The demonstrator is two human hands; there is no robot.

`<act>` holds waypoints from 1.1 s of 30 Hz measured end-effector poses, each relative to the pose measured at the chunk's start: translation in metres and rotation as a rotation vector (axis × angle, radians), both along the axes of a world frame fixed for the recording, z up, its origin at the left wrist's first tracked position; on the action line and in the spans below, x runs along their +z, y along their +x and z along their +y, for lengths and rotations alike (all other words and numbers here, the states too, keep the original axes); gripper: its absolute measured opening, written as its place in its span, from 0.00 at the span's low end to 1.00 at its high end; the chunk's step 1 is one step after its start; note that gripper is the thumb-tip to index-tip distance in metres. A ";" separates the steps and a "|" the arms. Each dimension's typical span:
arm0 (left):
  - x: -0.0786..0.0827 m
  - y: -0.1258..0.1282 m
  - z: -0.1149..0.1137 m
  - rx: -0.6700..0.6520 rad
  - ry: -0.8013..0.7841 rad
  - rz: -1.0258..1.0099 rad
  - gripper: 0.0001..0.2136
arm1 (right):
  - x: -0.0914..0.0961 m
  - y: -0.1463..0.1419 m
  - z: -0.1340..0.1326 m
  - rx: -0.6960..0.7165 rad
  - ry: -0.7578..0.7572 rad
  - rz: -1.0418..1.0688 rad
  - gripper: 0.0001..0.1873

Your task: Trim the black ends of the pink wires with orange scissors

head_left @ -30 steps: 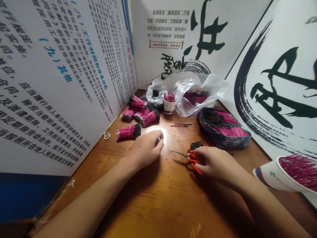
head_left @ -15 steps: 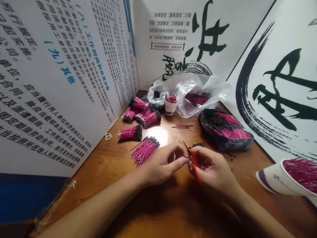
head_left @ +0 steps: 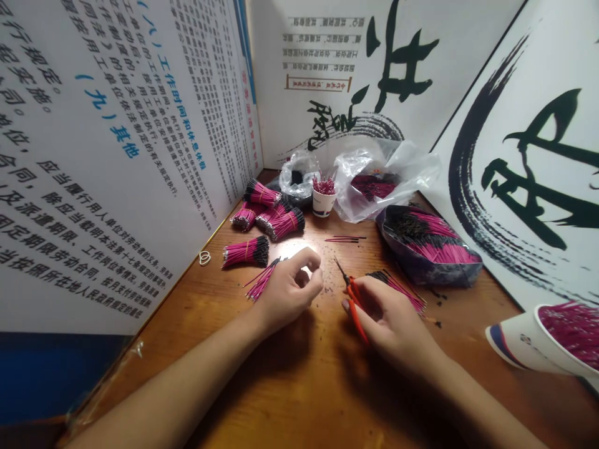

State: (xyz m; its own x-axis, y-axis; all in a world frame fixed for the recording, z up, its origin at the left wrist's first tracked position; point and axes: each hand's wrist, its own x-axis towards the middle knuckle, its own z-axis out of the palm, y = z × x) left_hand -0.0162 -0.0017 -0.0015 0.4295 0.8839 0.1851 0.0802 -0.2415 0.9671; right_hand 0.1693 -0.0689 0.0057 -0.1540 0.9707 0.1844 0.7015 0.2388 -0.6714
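My left hand (head_left: 291,288) is curled with thumb and fingertips close together, over a loose pile of pink wires with black ends (head_left: 260,284). Whether anything small sits in its fingertips cannot be made out. In my right hand (head_left: 390,319) are orange-handled snips (head_left: 354,300), their thin dark tips pointing up and left, apart from my left hand. Beyond my right hand's fingers lies another loose group of pink and black wires (head_left: 403,288). A few single wires (head_left: 345,239) lie on the table farther back.
Banded wire bundles (head_left: 246,252) are stacked at the left. A paper cup of wires (head_left: 322,204) stands at the back beside a clear plastic bag (head_left: 349,199). A dark bag of wires (head_left: 430,246) is at the right, with a tilted paper cup (head_left: 515,340) nearer. Printed panels surround the wooden table.
My hands were together at the snips; now they are apart. My left hand has moved left over the loose wires, and my right hand has shifted slightly, still holding the snips.
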 end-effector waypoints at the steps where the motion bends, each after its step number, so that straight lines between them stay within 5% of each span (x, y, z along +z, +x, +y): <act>1: -0.002 0.000 0.001 0.001 0.005 -0.005 0.04 | 0.001 0.001 0.000 0.007 -0.011 -0.016 0.07; 33: -0.004 0.001 0.006 0.084 0.117 0.071 0.02 | -0.001 0.002 0.000 -0.003 -0.016 -0.109 0.10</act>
State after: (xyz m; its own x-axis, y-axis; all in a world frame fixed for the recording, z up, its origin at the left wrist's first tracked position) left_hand -0.0153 0.0042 -0.0054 0.3706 0.8914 0.2609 0.1718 -0.3419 0.9239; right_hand 0.1711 -0.0687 0.0052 -0.1697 0.9739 0.1509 0.7712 0.2265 -0.5950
